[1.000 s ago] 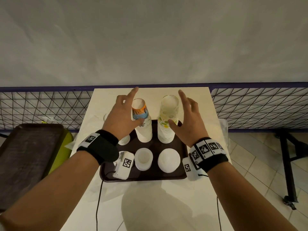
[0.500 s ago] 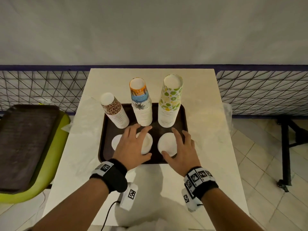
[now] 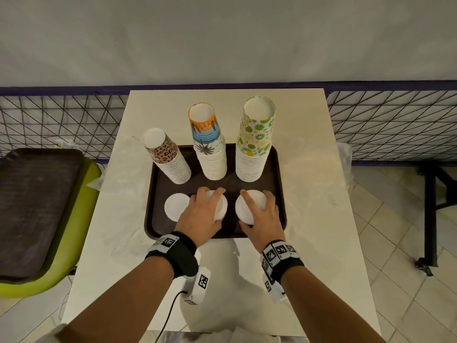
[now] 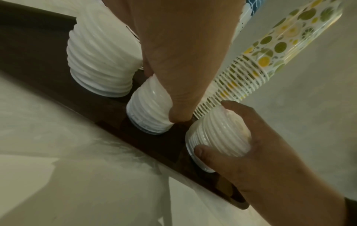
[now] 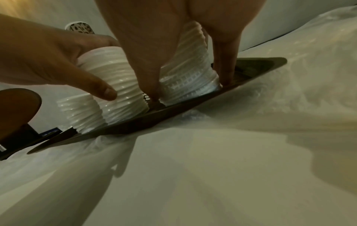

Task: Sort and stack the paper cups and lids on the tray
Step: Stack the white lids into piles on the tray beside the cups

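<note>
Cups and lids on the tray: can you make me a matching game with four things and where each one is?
Things:
1. leopard-print cup stack
2. lime-print cup stack
3. middle lid stack
4. left lid stack

Places:
A. back right of the tray
B. under the left hand
C. front left, no hand on it
D. back left of the tray

Pairs: 1-D, 2-A, 3-B, 4-C

Black wristbands [image 3: 183, 256] with white coded marker blocks [image 3: 279, 251], bare forearms
</note>
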Available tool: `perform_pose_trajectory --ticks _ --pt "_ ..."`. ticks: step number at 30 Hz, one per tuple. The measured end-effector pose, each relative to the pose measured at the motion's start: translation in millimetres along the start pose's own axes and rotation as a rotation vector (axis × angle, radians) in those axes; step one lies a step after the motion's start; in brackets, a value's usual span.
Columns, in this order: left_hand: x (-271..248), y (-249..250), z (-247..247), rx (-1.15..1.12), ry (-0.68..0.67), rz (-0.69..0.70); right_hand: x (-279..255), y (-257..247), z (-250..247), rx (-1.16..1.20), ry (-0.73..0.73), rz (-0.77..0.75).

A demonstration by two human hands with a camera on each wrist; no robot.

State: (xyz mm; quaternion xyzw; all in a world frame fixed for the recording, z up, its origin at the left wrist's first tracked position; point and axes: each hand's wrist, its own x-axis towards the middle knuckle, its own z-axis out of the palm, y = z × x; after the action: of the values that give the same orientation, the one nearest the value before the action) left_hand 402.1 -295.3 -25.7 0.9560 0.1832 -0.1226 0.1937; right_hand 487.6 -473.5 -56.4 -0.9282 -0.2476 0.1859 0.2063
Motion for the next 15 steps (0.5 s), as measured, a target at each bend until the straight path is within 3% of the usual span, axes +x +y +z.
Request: perform_pose_trajectory --ticks 7,15 --pt "6.4 4.1 -1.8 -0.024 -0.015 0.007 24.4 10.4 -13.7 0.037 0.029 0.019" --pt "9.6 7.9 -2.7 -0.048 -0.019 0.007 16.1 8.6 -28.3 -0.052 0.068 -0.048"
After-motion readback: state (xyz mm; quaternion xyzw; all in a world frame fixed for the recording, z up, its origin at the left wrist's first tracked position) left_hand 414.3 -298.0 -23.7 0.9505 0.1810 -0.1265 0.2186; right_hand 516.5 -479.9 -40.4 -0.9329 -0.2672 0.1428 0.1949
